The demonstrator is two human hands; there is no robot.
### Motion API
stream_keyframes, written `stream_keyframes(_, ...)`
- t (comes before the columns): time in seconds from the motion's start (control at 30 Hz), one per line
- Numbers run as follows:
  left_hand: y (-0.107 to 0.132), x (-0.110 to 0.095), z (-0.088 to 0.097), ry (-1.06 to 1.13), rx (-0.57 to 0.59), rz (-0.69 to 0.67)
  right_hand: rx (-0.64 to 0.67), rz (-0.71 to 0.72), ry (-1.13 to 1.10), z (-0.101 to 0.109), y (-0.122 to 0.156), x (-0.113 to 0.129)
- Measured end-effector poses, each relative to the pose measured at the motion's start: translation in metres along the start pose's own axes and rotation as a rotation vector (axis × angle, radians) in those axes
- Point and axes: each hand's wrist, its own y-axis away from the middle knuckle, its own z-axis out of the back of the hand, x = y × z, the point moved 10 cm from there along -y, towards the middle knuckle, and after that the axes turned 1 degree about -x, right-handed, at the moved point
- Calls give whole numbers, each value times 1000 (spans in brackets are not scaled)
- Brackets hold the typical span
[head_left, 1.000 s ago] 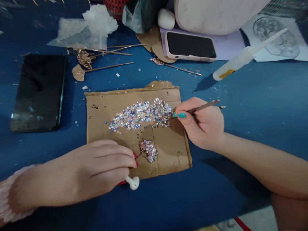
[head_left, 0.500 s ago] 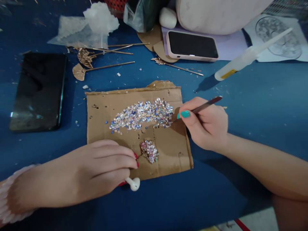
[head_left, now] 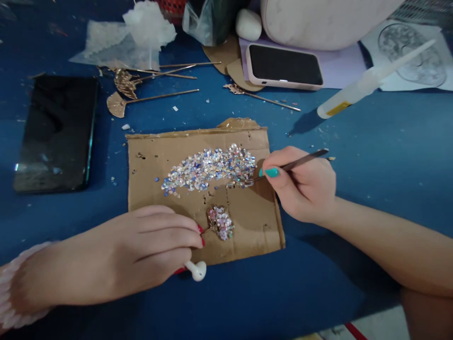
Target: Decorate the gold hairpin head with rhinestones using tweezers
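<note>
My left hand (head_left: 141,252) pinches the thin metal stem of a hair stick (head_left: 219,223). Its head, crusted with pink and pearly stones, lies over the cardboard (head_left: 251,236). A white earbud (head_left: 197,270) pokes out from under the same hand; I cannot tell whether the fingers grip it. In my right hand (head_left: 302,184) is a pair of slim dark tweezers (head_left: 306,159), held like a pen. The tweezer tips reach the right end of a heap of small blue, clear and pearly rhinestones (head_left: 208,167). Whether the tips hold a stone is too small to tell.
A dark phone or tablet (head_left: 56,134) lies at the left. Several metal hair sticks (head_left: 159,97) and a plastic bag (head_left: 109,45) are behind the cardboard. A light-cased phone (head_left: 285,66), a glue bottle (head_left: 350,97) and a printed sheet (head_left: 412,56) lie toward the back right.
The tweezers have turned slightly in my right hand, their tips still at the heap's right edge. My left hand and the hair stick look unmoved. The view has shifted a little.
</note>
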Motion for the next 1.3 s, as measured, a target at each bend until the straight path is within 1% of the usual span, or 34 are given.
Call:
stream_keyframes(0.2,1,0,-1,-1,7,2,48,-9,-25,-3,1,-1)
stream_keyframes(0.37,2,1,-1,18,6,12,52,-1,-88,-4,1,0)
stream_keyframes(0.57,3,2,-3,41,24,25,41,43,-50,-4,0,2)
stream_keyframes(0.8,3,3,-3,34,24,26,-38,-12,1,2,1,-4)
stream_keyframes(0.93,3,2,-2,35,18,23,-32,-27,26,2,0,-4)
stream_keyframes(1.23,5,8,-4,84,27,88,-6,-10,19,1,-1,-1)
stream_keyframes(1.3,5,8,-3,74,25,80,5,-2,19,1,-1,0)
